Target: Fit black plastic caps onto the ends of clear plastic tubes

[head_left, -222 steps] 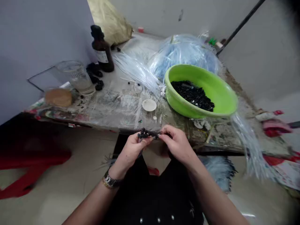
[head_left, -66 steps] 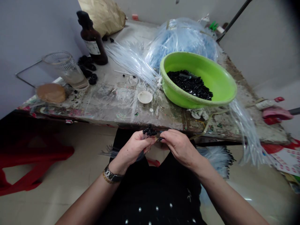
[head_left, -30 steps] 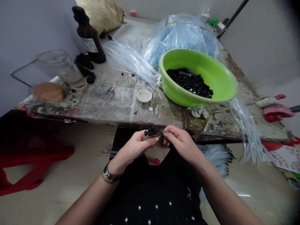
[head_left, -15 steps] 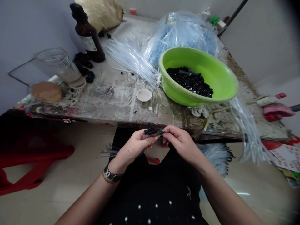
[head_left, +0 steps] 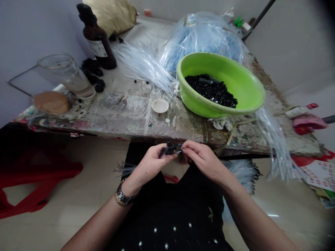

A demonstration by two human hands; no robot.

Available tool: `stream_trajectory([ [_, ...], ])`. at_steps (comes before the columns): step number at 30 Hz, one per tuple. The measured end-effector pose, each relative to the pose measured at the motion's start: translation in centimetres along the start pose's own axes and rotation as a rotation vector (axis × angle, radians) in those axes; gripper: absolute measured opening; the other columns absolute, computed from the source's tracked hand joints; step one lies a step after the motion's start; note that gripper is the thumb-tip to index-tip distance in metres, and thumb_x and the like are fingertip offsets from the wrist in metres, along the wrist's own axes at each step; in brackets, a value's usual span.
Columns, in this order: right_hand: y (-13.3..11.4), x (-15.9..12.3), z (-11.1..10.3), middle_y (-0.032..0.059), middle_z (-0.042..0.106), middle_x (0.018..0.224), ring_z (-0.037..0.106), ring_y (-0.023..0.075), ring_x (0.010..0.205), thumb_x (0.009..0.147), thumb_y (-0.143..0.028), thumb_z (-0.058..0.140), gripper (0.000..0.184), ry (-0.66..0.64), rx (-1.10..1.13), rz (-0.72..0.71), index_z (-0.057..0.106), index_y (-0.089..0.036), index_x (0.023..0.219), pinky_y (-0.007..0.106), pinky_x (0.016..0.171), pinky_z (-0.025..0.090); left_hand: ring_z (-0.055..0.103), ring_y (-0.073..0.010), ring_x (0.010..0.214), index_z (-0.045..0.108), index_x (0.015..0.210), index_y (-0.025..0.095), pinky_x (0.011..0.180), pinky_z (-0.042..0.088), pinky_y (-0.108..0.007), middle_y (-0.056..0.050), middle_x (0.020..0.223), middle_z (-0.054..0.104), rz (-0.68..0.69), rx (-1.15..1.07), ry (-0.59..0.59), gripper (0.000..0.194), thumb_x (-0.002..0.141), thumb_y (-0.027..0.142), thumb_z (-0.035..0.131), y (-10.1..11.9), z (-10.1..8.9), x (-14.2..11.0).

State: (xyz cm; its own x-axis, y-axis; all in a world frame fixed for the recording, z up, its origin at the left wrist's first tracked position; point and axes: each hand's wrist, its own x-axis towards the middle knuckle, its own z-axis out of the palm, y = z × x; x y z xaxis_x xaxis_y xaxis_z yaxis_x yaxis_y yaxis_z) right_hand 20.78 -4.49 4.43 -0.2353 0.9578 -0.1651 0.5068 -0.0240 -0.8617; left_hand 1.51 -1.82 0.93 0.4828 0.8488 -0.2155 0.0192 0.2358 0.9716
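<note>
Seemingly part-done, head view: clustered black tips (head_left: 170, 147) crown the slim, clear tubes (head_left: 127, 169) held above the lap; at eleven o'clock from them lie apparently untipped strands (head_left: 149, 66), and at one o'clock a green basin (head_left: 197, 104) contains loose black pieces (head_left: 211, 92). How many tubes lack tips cannot be told. The left hand's (head_left: 150, 160) fingers close round the bunch; the right hand's (head_left: 200, 155) thumb and forefinger pinch something small, unidentifiable, beside the tips.
</note>
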Motion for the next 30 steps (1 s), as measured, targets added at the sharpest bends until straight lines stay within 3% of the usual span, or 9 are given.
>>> stream_trajectory([
  [21, 1.1, 0.0, 1.3, -0.0037, 0.054, 0.063, 0.051, 0.0121, 0.062, 0.090, -0.022, 0.046, 0.017, 0.021, 0.055, 0.060, 0.052, -0.020, 0.075, 0.024, 0.062, 0.036, 0.056, -0.0133, 0.069, 0.073, 0.084, 0.014, 0.069, 0.043, -0.024, -0.001, 0.077, 0.069, -0.018, -0.071, -0.016, 0.012, 0.078, 0.023, 0.069, -0.1, 1.0, 0.3],
  [27, 1.4, 0.0, 1.2, -0.0040, 0.055, 0.064, 0.052, 0.0117, 0.062, 0.092, -0.024, 0.046, 0.019, 0.047, 0.065, 0.031, 0.052, -0.020, 0.075, 0.024, 0.063, 0.038, 0.038, -0.0091, 0.054, 0.066, 0.074, 0.014, 0.053, 0.030, -0.023, 0.004, 0.058, 0.050, -0.086, -0.085, 0.031, 0.013, 0.075, 0.026, 0.070, 0.3, 1.2, 0.3],
  [30, 1.7, 0.0, 1.0, -0.0028, 0.058, 0.068, 0.055, 0.0126, 0.064, 0.095, -0.024, 0.042, 0.017, 0.074, 0.035, -0.018, 0.057, -0.020, 0.087, 0.025, 0.065, 0.041, 0.033, -0.0083, 0.053, 0.060, 0.071, 0.015, 0.051, 0.025, -0.024, 0.006, 0.056, 0.044, -0.100, -0.080, 0.016, 0.019, 0.076, 0.030, 0.069, 0.2, 0.8, 0.3],
])
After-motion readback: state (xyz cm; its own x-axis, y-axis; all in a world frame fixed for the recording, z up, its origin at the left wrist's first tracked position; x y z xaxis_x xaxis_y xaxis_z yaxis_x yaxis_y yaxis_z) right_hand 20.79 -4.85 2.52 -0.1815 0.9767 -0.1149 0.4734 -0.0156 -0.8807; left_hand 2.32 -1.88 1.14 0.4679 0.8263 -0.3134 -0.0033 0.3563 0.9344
